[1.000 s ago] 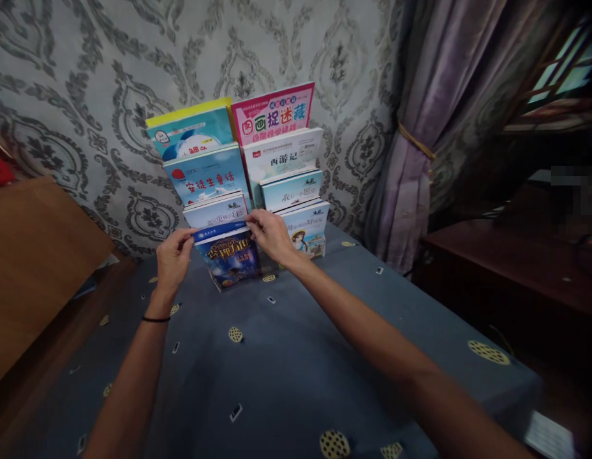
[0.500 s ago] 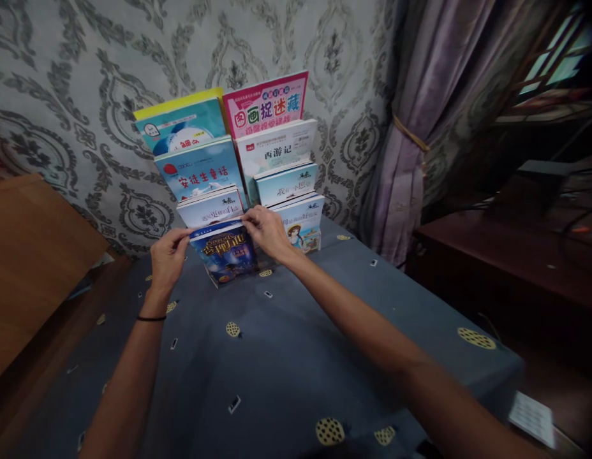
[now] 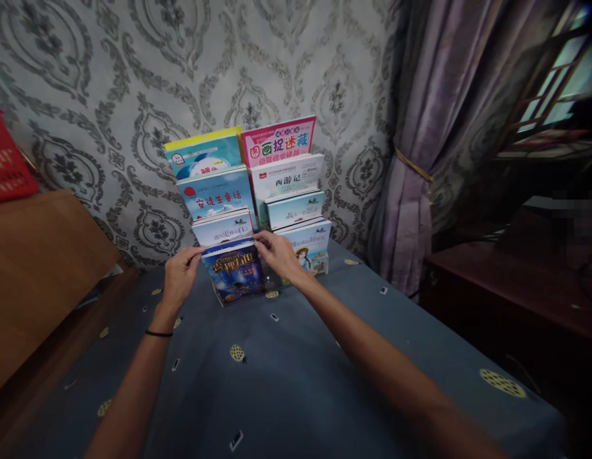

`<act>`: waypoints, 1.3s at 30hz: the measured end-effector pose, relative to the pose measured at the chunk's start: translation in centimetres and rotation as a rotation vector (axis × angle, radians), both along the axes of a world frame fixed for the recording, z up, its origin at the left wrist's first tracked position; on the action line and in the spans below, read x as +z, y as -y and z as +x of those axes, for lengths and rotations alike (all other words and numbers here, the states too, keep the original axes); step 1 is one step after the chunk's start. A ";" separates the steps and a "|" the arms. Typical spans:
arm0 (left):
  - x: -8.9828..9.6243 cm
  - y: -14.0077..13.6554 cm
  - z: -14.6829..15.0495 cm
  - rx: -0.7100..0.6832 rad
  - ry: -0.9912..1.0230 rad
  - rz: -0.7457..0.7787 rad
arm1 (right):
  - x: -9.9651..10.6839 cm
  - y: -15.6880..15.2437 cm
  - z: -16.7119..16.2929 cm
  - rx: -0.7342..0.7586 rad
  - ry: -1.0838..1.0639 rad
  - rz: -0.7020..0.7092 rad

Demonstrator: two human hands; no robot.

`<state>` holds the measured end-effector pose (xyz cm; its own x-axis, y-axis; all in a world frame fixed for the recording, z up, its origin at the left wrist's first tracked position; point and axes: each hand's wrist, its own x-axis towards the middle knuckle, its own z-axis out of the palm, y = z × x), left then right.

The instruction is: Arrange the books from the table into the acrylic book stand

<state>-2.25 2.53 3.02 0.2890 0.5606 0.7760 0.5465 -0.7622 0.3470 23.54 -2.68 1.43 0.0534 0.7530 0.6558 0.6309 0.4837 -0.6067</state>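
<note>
A dark blue book (image 3: pixel 236 273) with a gold title stands at the front left of two stepped columns of books. My left hand (image 3: pixel 180 271) pinches its upper left corner. At the upper right corner, my right hand (image 3: pixel 278 255) has its thumb and fingers closed on the same book. Behind it rise a white-covered book (image 3: pixel 224 228), a blue book with red lettering (image 3: pixel 219 194) and a teal book (image 3: pixel 207 158). The right column holds a pink book (image 3: pixel 279 141), a white book (image 3: pixel 289 178), a pale blue book (image 3: pixel 296 210) and a book with a girl in a hat (image 3: pixel 309 245).
The books stand on a table with a blue, pineapple-print cloth (image 3: pixel 296 376), near a patterned wall (image 3: pixel 157 159). A brown box (image 3: pixel 51 268) and a red item (image 3: pixel 9 159) are at left. At right are a purple curtain (image 3: pixel 415 172) and a dark red cabinet (image 3: pixel 506 274).
The view has tilted up, so the books and hands sit lower in the picture. Both hands keep their hold on the dark blue book's top corners.
</note>
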 end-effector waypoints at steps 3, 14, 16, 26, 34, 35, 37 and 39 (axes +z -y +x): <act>0.0 -0.1 0.0 -0.004 -0.027 0.013 | 0.3 -0.3 0.0 0.014 -0.020 0.014; 0.1 1.1 0.9 0.157 -0.241 0.197 | -0.2 -0.3 0.0 0.042 -0.021 0.040; 0.4 1.8 1.8 0.199 -0.298 0.270 | -0.4 -0.3 0.0 0.042 -0.024 0.060; -0.2 2.6 6.7 0.147 -0.521 0.337 | -1.6 -0.6 -0.5 0.120 -0.255 0.076; -0.4 2.2 6.8 0.079 -0.462 0.293 | -2.6 -0.7 -0.9 0.145 -0.389 0.065; -0.4 2.2 6.8 0.075 -0.453 0.292 | -2.6 -0.7 -1.0 0.138 -0.405 0.064; -0.5 2.2 6.9 0.069 -0.438 0.288 | -2.7 -0.7 -1.2 0.124 -0.428 0.056; -0.6 2.1 6.9 0.061 -0.424 0.280 | -2.7 -0.7 -1.3 0.115 -0.439 0.045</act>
